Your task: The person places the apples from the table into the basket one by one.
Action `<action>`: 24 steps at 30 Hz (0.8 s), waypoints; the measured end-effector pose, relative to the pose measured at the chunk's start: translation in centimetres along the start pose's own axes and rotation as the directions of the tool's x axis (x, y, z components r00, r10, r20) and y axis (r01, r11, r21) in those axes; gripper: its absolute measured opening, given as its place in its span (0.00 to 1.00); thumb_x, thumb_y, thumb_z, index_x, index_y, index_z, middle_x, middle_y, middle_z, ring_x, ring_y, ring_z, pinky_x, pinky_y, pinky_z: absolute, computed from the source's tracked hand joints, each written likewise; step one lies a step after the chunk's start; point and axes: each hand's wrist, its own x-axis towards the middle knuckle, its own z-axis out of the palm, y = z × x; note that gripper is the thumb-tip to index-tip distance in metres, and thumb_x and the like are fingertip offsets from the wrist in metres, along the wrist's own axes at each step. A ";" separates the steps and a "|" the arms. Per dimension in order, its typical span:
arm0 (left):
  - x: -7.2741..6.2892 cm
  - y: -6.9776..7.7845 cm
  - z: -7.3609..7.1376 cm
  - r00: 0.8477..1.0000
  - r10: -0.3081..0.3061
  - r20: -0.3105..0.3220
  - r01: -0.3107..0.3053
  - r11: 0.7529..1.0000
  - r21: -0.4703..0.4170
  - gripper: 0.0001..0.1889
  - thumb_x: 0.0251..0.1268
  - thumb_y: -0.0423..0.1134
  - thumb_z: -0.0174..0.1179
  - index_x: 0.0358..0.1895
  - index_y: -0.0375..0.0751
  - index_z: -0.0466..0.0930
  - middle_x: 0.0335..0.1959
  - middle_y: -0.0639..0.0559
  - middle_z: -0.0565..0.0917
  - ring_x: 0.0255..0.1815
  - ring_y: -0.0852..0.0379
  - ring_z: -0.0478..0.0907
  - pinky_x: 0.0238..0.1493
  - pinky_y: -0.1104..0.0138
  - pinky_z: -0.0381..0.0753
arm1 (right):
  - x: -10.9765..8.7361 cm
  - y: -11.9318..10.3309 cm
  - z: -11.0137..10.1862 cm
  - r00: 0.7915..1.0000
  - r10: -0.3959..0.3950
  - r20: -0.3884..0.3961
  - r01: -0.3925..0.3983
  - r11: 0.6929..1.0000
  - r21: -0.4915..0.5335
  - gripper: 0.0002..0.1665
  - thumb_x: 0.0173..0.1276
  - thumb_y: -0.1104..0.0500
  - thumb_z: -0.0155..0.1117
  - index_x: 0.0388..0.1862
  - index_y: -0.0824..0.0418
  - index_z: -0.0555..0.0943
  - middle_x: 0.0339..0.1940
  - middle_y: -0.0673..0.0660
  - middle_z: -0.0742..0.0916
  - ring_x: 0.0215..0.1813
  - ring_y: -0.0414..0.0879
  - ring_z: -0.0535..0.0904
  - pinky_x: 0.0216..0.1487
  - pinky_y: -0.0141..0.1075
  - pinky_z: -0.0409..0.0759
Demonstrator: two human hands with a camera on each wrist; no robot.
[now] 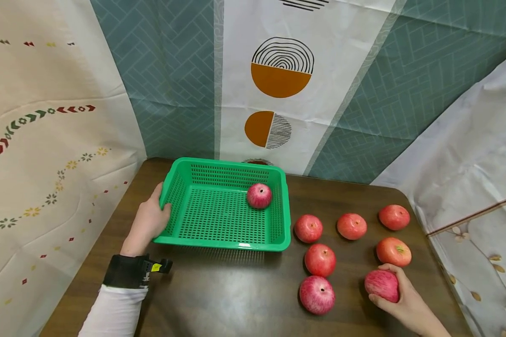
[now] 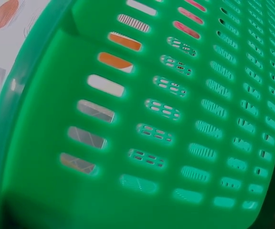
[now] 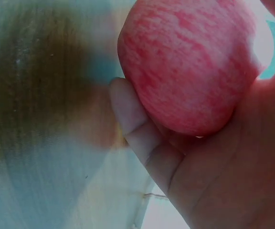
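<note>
A green plastic basket (image 1: 227,241) sits on the left half of the table, with one dark pink apple (image 1: 259,195) inside near its right wall. My left hand (image 1: 150,216) grips the basket's left rim, thumb over the edge. The left wrist view is filled by the basket's slotted wall (image 2: 142,191); the hand itself is not seen there. At the table's lower right, my right hand (image 1: 405,299) holds a streaked pink apple (image 1: 382,285) between thumb and fingers. The right wrist view shows this apple (image 3: 190,62) against the palm.
Several more apples lie right of the basket: one streaked (image 1: 317,295), two red ones (image 1: 320,260) (image 1: 308,228) behind it, and others (image 1: 352,226) (image 1: 394,217) (image 1: 393,252) farther right. Patterned cloth (image 1: 177,93) hangs behind the dark wooden table (image 1: 219,299).
</note>
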 end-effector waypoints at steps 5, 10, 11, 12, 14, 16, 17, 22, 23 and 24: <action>-0.1 0.0 0.1 1.000 0.002 -0.002 -0.002 1.000 0.012 0.38 0.84 0.36 0.50 0.87 0.30 0.41 0.59 0.15 0.76 0.33 0.37 0.82 0.33 0.50 0.78 | 0.3 -0.7 -0.3 0.999 0.037 -0.009 -0.037 0.999 -0.025 0.42 0.56 0.67 0.86 0.66 0.61 0.73 0.49 0.48 0.83 0.46 0.34 0.79 0.43 0.23 0.74; 0.0 -0.1 0.2 1.000 0.003 -0.006 -0.003 1.000 0.015 0.38 0.84 0.36 0.50 0.87 0.30 0.41 0.58 0.15 0.77 0.33 0.37 0.82 0.33 0.49 0.79 | 0.7 -1.2 -0.4 0.995 0.096 0.000 -0.096 0.995 -0.039 0.39 0.60 0.64 0.84 0.66 0.59 0.73 0.49 0.49 0.83 0.46 0.33 0.79 0.42 0.26 0.75; -0.1 -0.1 0.2 1.000 0.003 -0.003 -0.003 1.000 0.014 0.38 0.84 0.36 0.50 0.87 0.30 0.41 0.58 0.15 0.77 0.33 0.37 0.82 0.32 0.50 0.79 | 0.8 -1.3 -0.5 0.995 0.101 -0.001 -0.101 0.994 -0.037 0.38 0.61 0.64 0.84 0.66 0.58 0.73 0.50 0.50 0.83 0.46 0.33 0.79 0.42 0.26 0.75; -0.1 -0.1 0.3 1.000 0.005 -0.003 -0.004 1.000 0.015 0.38 0.84 0.36 0.50 0.87 0.30 0.41 0.57 0.16 0.77 0.32 0.37 0.82 0.32 0.50 0.79 | 0.9 -1.5 -0.5 0.995 0.101 -0.003 -0.101 0.994 -0.035 0.38 0.61 0.64 0.84 0.66 0.58 0.73 0.50 0.50 0.83 0.46 0.34 0.79 0.42 0.26 0.75; -0.1 -0.1 0.2 1.000 0.012 -0.007 -0.012 1.000 0.019 0.38 0.84 0.35 0.50 0.86 0.30 0.42 0.56 0.16 0.77 0.32 0.37 0.82 0.32 0.50 0.79 | 1.2 -1.7 -0.6 0.996 0.093 -0.005 -0.093 0.995 -0.034 0.37 0.62 0.64 0.83 0.66 0.58 0.74 0.51 0.51 0.82 0.46 0.34 0.79 0.42 0.26 0.75; -0.2 -0.2 0.1 1.000 0.018 -0.015 -0.018 0.999 0.026 0.38 0.83 0.35 0.50 0.86 0.29 0.43 0.55 0.16 0.78 0.31 0.37 0.82 0.31 0.50 0.78 | 1.6 -1.9 -0.6 0.996 0.085 -0.006 -0.085 0.996 -0.038 0.37 0.62 0.63 0.83 0.66 0.58 0.74 0.53 0.51 0.82 0.46 0.34 0.79 0.42 0.26 0.76; -0.2 -0.2 0.1 1.000 0.020 -0.016 -0.020 0.999 0.031 0.38 0.83 0.35 0.50 0.86 0.28 0.43 0.55 0.15 0.78 0.31 0.37 0.82 0.31 0.50 0.78 | 1.8 -2.1 -0.7 0.997 0.082 -0.007 -0.082 0.996 -0.045 0.37 0.62 0.63 0.84 0.66 0.58 0.74 0.53 0.51 0.81 0.47 0.33 0.79 0.42 0.26 0.76; -0.1 -0.3 0.1 1.000 0.021 -0.011 -0.021 0.999 0.033 0.38 0.84 0.35 0.50 0.86 0.28 0.42 0.56 0.16 0.78 0.32 0.37 0.82 0.32 0.49 0.79 | 2.9 -3.1 -1.2 0.998 0.061 0.010 -0.060 0.996 -0.069 0.37 0.61 0.61 0.84 0.66 0.55 0.74 0.56 0.52 0.80 0.47 0.34 0.78 0.41 0.31 0.78; 0.0 -0.3 0.1 1.000 0.024 -0.010 -0.023 0.999 0.031 0.38 0.84 0.35 0.50 0.86 0.28 0.42 0.56 0.16 0.78 0.32 0.37 0.82 0.32 0.49 0.79 | 3.1 -3.3 -1.4 0.998 0.057 0.014 -0.056 0.996 -0.071 0.37 0.62 0.61 0.84 0.66 0.55 0.74 0.56 0.51 0.80 0.48 0.34 0.78 0.41 0.32 0.79; 0.1 -0.3 0.2 1.000 0.025 -0.010 -0.025 0.999 0.028 0.37 0.84 0.35 0.50 0.86 0.28 0.42 0.56 0.16 0.78 0.32 0.37 0.82 0.33 0.49 0.79 | 3.3 -3.5 -1.5 0.998 0.054 0.019 -0.053 0.996 -0.070 0.37 0.62 0.61 0.84 0.66 0.55 0.74 0.57 0.51 0.79 0.48 0.34 0.78 0.41 0.33 0.79</action>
